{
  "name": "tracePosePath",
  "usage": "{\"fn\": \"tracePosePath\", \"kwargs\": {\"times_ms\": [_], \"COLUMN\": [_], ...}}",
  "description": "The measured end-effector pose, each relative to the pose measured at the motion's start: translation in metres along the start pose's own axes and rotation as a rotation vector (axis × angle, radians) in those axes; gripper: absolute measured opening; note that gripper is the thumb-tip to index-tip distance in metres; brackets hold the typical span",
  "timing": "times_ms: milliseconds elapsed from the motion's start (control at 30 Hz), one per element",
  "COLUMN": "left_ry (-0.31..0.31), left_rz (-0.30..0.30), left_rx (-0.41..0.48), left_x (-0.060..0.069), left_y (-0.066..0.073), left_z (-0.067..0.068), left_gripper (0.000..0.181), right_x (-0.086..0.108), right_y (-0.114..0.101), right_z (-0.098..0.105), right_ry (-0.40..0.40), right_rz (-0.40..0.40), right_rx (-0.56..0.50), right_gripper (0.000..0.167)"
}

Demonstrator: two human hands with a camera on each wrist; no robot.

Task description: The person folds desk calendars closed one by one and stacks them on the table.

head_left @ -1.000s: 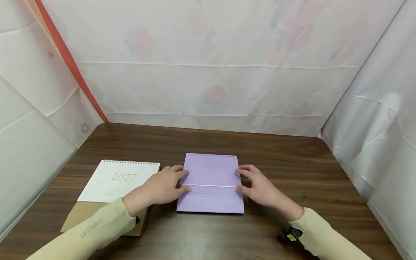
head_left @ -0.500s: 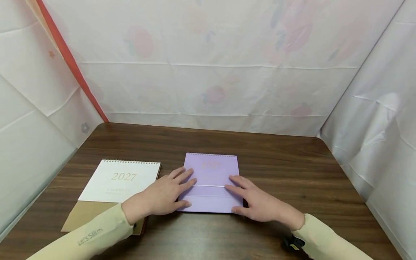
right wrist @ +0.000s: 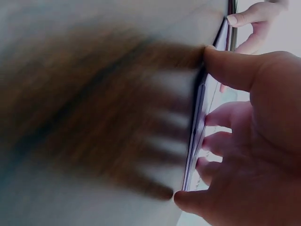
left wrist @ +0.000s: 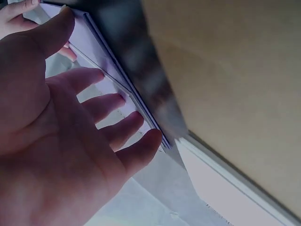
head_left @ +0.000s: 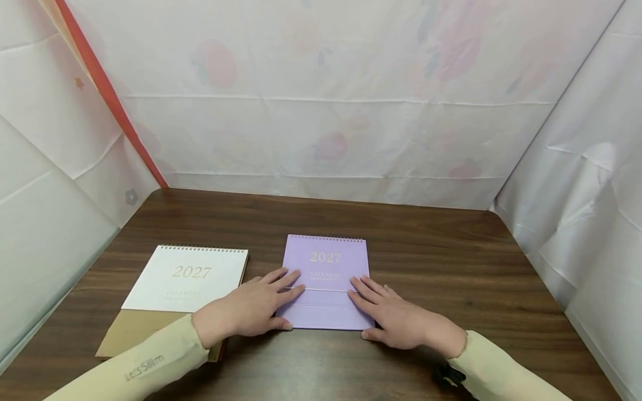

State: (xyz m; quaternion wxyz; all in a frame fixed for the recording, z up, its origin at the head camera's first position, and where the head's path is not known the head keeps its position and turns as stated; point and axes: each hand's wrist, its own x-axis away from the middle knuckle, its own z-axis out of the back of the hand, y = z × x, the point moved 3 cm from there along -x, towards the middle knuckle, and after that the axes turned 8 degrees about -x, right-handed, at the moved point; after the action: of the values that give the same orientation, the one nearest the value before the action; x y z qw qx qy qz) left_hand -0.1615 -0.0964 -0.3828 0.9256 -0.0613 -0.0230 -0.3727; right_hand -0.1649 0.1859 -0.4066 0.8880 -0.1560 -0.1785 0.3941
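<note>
A lilac desk calendar point(head_left: 326, 316) with "2027" in gold lies flat in the middle of the table, its spiral binding at the far edge. Over its left side, my left hand point(head_left: 246, 309) rests with extended fingers, the thumb at the near left corner. My right hand point(head_left: 398, 318) lies likewise on the right side, thumb by the near right corner. In the left wrist view, spread fingertips point(left wrist: 134, 120) touch the lilac calendar. The right wrist view shows my right thumb point(right wrist: 230, 66) along the calendar's edge.
Left of the lilac calendar lies a white 2027 spiral calendar point(head_left: 185, 270) with a tan base point(head_left: 135, 328), partly covered by my left forearm. The dark wood table point(head_left: 426, 245) meets a pale printed curtain point(head_left: 321, 67) at the back, and cloth hangs on both sides.
Both hands have slid from the sides of the lilac calendar toward its near end, fingers now lying over its surface. The calendar stays nearly in place; its cover lettering is clearer.
</note>
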Motion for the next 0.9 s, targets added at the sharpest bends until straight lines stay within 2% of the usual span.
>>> {"fn": "tracePosePath", "kwargs": {"times_ms": [367,433,567,700,900], "left_ry": [-0.038,-0.035,0.009,0.018,-0.007], "left_rz": [0.006,0.009,0.012,0.060,0.188], "left_rx": [-0.002,-0.019,-0.072,-0.074,-0.059], "left_x": [-0.001,-0.001,-0.002,-0.002,-0.004], "left_y": [0.001,0.001,0.001,0.000,-0.008], "left_z": [-0.002,-0.001,0.000,0.001,0.003], "left_gripper": [0.072,0.072,0.070,0.068,0.065], "right_x": [-0.001,-0.001,-0.001,0.001,0.005], "right_y": [-0.004,-0.004,-0.002,0.003,0.009], "right_z": [0.000,0.000,0.001,0.004,0.013], "right_ry": [0.012,0.017,0.041,0.101,0.165], "right_rz": [-0.012,-0.014,-0.007,0.007,0.013], "right_rx": [0.041,0.033,0.009,-0.053,-0.130], "right_gripper": [0.072,0.072,0.071,0.073,0.069]}}
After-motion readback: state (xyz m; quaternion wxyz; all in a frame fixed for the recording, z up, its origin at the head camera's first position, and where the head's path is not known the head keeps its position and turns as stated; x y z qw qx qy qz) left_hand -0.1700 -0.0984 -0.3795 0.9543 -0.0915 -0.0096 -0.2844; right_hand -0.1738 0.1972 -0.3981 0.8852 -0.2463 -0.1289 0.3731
